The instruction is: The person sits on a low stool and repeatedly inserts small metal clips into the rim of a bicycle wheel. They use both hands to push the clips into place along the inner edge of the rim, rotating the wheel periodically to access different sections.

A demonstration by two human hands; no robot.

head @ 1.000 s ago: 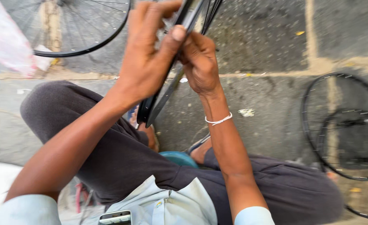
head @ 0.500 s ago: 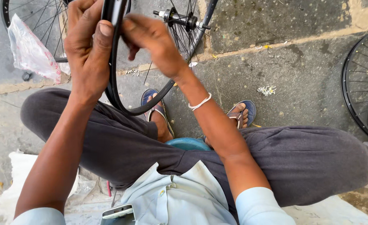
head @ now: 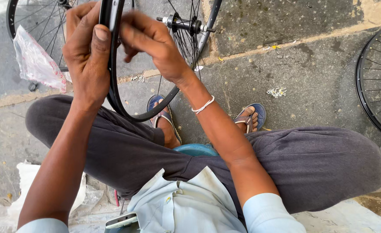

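Note:
A black bicycle wheel rim (head: 132, 113) with thin spokes and a silver hub axle (head: 182, 23) is held upright over my lap. My left hand (head: 86, 51) wraps around the rim's left side, thumb on top. My right hand (head: 149, 41) pinches at the same stretch of rim, fingers closed on its inner edge beside the left thumb; whatever small part sits under the fingertips is hidden. I sit low with knees spread, in grey trousers, feet in blue sandals (head: 251, 118).
Another spoked wheel (head: 31, 26) lies on the stone floor at the upper left, next to a clear plastic bag (head: 37, 62). More black rims (head: 373, 86) lean at the right edge. Small white bits (head: 276, 91) lie on the pavement. Crumpled plastic (head: 31, 185) lies by my left side.
The view has tilted down toward my lap and feet. The rim has swung from slanted to more upright, and my two hands have drawn close together on its left side.

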